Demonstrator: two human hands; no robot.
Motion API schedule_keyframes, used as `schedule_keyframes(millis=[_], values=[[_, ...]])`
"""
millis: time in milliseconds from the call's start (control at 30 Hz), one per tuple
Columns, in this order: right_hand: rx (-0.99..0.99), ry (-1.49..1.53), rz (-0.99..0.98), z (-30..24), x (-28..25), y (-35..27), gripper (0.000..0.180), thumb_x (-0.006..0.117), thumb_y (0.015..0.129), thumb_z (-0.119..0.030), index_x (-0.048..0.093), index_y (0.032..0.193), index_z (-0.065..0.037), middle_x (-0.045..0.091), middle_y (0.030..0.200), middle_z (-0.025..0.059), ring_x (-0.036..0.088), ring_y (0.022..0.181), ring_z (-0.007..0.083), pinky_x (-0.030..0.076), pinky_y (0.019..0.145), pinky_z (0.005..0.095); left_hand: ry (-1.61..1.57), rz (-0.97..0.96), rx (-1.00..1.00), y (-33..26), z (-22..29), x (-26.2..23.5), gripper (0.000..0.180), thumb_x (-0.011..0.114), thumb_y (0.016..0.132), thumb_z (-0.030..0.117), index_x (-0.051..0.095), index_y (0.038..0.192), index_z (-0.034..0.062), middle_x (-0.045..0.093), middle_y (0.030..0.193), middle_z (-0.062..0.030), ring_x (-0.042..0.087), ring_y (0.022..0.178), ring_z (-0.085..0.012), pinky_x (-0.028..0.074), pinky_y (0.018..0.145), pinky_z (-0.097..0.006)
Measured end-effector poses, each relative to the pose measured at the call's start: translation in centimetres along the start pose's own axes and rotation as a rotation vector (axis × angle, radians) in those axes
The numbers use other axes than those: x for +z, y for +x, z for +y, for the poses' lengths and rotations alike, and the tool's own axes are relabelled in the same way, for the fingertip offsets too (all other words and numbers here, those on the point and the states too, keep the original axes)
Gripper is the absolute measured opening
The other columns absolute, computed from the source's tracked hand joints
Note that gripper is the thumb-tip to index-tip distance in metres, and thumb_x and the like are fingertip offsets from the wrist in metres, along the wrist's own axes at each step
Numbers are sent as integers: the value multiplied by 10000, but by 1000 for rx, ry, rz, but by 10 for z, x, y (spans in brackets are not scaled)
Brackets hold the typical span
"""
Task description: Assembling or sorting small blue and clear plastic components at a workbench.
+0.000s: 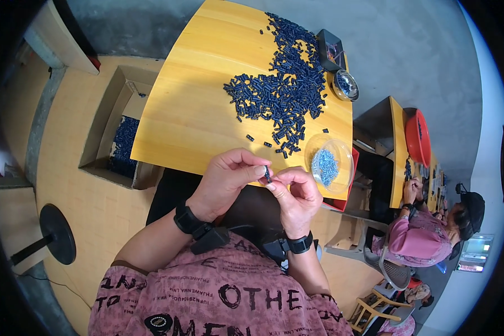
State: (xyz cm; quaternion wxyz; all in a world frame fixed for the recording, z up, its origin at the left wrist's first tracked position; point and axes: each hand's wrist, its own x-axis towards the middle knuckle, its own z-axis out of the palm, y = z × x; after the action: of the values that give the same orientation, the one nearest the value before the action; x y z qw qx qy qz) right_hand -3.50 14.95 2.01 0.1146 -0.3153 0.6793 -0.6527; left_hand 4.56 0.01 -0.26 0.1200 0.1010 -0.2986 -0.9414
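The small dark-blue plastic tube (267, 175) stands nearly upright, pinched between the left hand (225, 182) fingertips and the right hand (297, 197) fingertips, equally near both.

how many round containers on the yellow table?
2: a clear plastic bowl of light-blue bits at the near right edge, a small shiny dish at the far right beside a black tray.

both hands (263, 187) pinch small dark piece (267, 174) | maybe plastic | over table (196, 112)

left hand (227, 179): fingers pinched | right hand (297, 196): fingers pinched | hands: fingertips meeting
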Motion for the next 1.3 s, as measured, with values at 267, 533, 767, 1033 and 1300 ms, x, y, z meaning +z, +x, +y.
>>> schedule_keyframes(millis=[267, 533, 767, 1033, 1300], values=[[-134, -200, -106, -18, -4, 11, 303, 805, 723, 19, 721, 1015, 10, 702, 943, 109, 641, 867, 233, 513, 768, 321, 45, -67, -5, -4, 3, 1, 100, 664, 900, -35, 674, 987, 13, 705, 988, -92, 667, 922, -151, 534, 855, -286], [-174, -189, -70, -12, -3, 9, 270, 796, 739, 23, 720, 998, 13, 708, 934, 116, 650, 857, 246, 521, 763, 333, 46, -101, 7, -3, 1, 1, 85, 667, 909, -11, 673, 989, 16, 704, 1001, -87, 660, 937, -146, 526, 867, -286], [-245, -340, -10, -9, 8, 15, 245, 801, 739, 16, 715, 967, -6, 708, 924, 102, 646, 853, 245, 518, 759, 329, 89, 3, -12, -2, 6, -1, 164, 624, 942, 4, 678, 1096, -11, 706, 1036, -100, 659, 982, -154, 522, 894, -289], [-306, -456, -49, 25, 29, 21, 227, 800, 732, 3, 710, 940, -18, 692, 875, 108, 627, 802, 270, 505, 705, 354, 437, 130, 48, 2, 11, -31, 130, 712, 886, 22, 726, 1012, -2, 719, 970, -58, 645, 904, -97, 512, 837, -236], [-403, -687, -85, 51, 39, 33, 167, 798, 719, -4, 692, 846, -28, 665, 790, 92, 594, 745, 277, 478, 673, 367, 1062, 207, 422, 15, -5, -53, 160, 737, 820, 10, 719, 979, -3, 708, 876, -68, 664, 825, -168, 524, 718, -286]])
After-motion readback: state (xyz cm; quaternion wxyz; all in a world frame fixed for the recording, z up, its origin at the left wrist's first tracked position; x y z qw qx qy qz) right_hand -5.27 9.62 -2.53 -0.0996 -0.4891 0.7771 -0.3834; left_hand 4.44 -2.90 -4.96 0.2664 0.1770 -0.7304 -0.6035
